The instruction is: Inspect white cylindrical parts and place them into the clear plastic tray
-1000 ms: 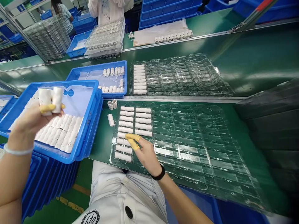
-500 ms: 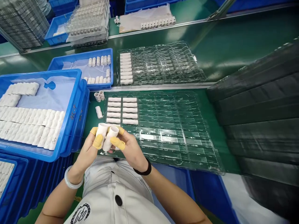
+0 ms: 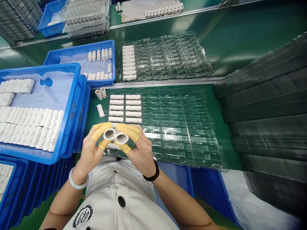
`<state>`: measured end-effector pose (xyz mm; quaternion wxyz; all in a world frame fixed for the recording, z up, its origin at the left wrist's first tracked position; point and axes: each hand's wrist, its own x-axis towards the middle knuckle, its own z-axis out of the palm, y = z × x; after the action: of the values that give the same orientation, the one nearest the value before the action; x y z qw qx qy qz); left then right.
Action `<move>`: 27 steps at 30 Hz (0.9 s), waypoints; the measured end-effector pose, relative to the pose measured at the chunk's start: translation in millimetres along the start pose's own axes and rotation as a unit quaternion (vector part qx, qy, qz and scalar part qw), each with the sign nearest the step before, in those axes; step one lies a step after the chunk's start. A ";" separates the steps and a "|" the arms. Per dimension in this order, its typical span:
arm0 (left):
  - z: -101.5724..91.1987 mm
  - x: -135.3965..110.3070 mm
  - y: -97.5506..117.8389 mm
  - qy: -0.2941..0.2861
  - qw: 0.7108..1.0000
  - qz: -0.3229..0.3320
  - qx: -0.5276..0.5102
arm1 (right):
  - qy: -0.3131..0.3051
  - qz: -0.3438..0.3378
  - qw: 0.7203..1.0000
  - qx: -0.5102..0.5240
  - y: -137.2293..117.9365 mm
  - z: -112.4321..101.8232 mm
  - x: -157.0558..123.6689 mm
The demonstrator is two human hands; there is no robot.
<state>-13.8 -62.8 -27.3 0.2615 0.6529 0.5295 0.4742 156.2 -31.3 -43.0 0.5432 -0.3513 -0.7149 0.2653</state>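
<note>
As I read this feed from afar, the left hand [image 3: 92, 150] and the right hand [image 3: 140, 150] sit close together, clamped on two white tubes [image 3: 115, 137] held side by side, touching each other, with their open ends tipped toward my camera. Yellow finger cots [image 3: 126, 129] cover the fingertips of both hands. The tubes are above the near part of a clear tray [image 3: 182, 127], which lies on a green bench [image 3: 92, 119]. Rows of white pieces [image 3: 124, 108] fill two columns at that tray's left end, just ahead of the hands.

Left of the tray, two short tubes [image 3: 100, 92] stand on the bench, touching each other, and another tube [image 3: 100, 111] lies just below them. Further left, a blue crate [image 3: 73, 108] holds many white pieces [image 3: 31, 121] on a plastic liner. A smaller blue crate [image 3: 112, 64] beyond it holds more tubes [image 3: 99, 55]. Ahead, a second clear tray [image 3: 165, 56] has one filled column [image 3: 129, 62]. I see a pale bangle [image 3: 74, 180] on the left wrist and a black band [image 3: 153, 172] on the right.
</note>
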 end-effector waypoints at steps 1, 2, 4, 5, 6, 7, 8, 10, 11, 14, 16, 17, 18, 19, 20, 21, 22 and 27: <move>-0.5 0.0 -0.5 0.002 1.000 0.017 0.009 | 0.003 -0.009 1.000 -0.001 0.3 0.3 0.4; -1.0 0.1 -1.1 0.002 0.999 0.036 0.017 | 0.007 -0.016 1.000 -0.001 0.6 0.6 0.8; -1.9 0.0 -2.2 0.002 0.997 0.066 0.029 | 0.015 -0.029 0.999 0.004 1.4 1.5 1.4; -2.3 -0.1 -2.6 0.001 0.997 0.073 0.033 | 0.017 -0.031 0.999 0.008 1.8 2.0 1.6; -2.6 -0.2 -2.9 0.000 0.997 0.073 0.037 | 0.019 -0.030 0.999 0.012 2.1 2.6 1.8; -3.0 -0.3 -3.0 -0.001 0.996 0.074 0.039 | 0.019 -0.029 0.999 0.016 2.3 3.2 1.9; -3.3 -0.3 -3.0 -0.001 0.996 0.074 0.040 | 0.020 -0.029 0.999 0.019 2.4 3.7 2.0; -3.7 -0.1 -2.8 -0.003 0.996 0.075 0.043 | 0.021 -0.026 0.999 0.024 2.5 4.7 2.0; -3.9 0.1 -2.7 -0.003 0.996 0.075 0.045 | 0.021 -0.024 0.999 0.025 2.4 5.0 2.0; -4.5 0.8 -1.1 -0.002 0.996 0.069 0.050 | 0.018 -0.017 0.999 0.034 1.9 4.6 1.7; -5.2 1.6 1.6 -0.004 0.998 0.048 0.042 | 0.010 0.004 0.999 0.050 1.1 2.7 2.0; -5.6 2.2 3.5 -0.008 0.999 0.025 0.025 | -0.002 0.029 0.997 0.066 0.5 1.2 2.5; -5.8 2.9 5.5 -0.013 1.000 -0.009 -0.003 | -0.021 0.068 0.993 0.092 -0.2 -0.7 3.4; -5.9 3.7 7.6 -0.020 0.997 -0.056 -0.047 | -0.046 0.123 0.982 0.133 -0.8 -2.8 4.6; -5.6 4.6 9.4 -0.026 0.988 -0.112 -0.105 | -0.074 0.190 0.961 0.185 -1.3 -4.9 6.1; -4.8 5.6 10.9 -0.030 0.969 -0.171 -0.174 | -0.098 0.261 0.928 0.248 -1.5 -6.9 7.8; -3.5 6.8 11.8 -0.031 0.941 -0.228 -0.246 | -0.117 0.330 0.882 0.315 -1.3 -8.5 9.7; 7.4 14.6 11.7 0.017 0.738 -0.436 -0.515 | -0.081 0.521 0.633 0.567 6.8 -7.1 15.5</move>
<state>-2.1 -51.4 -15.5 0.7267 0.1090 0.4357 0.5198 162.0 -14.9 -37.2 0.3465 -0.2657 -0.1633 0.8847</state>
